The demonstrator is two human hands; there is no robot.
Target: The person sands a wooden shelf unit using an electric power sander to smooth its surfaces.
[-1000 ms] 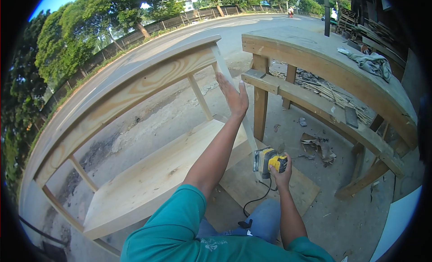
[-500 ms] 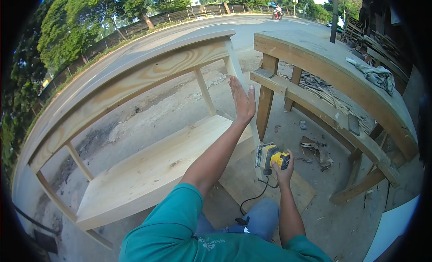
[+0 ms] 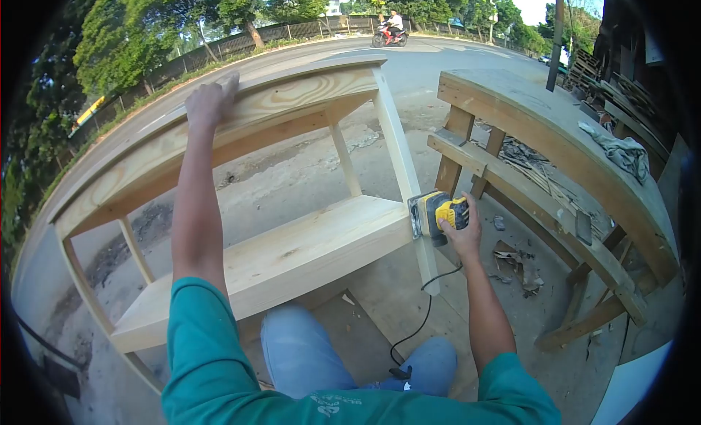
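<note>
A pale wooden table with a lower shelf (image 3: 307, 242) stands before me. My left hand (image 3: 209, 104) is closed over its top edge, the fingers partly hidden behind the rim. My right hand (image 3: 465, 234) is wrapped round a yellow and black power sander (image 3: 440, 212). The sander's flat pad faces the table's front right leg (image 3: 394, 136), at about shelf height, and appears to touch it. A black cord (image 3: 416, 328) hangs from the sander down toward my knees.
A rough workbench (image 3: 540, 96) stands close on the right, with a grey rag (image 3: 621, 149) on top and wood scraps (image 3: 537, 169) beneath. A torn cardboard piece (image 3: 518, 264) lies on the ground. Beyond, a person rides a red motorcycle (image 3: 389, 36) along the road.
My left hand has gone from beside the right leg to the tabletop's edge, further left. My right hand has raised the sander slightly against the leg. The motorcycle has come nearer.
</note>
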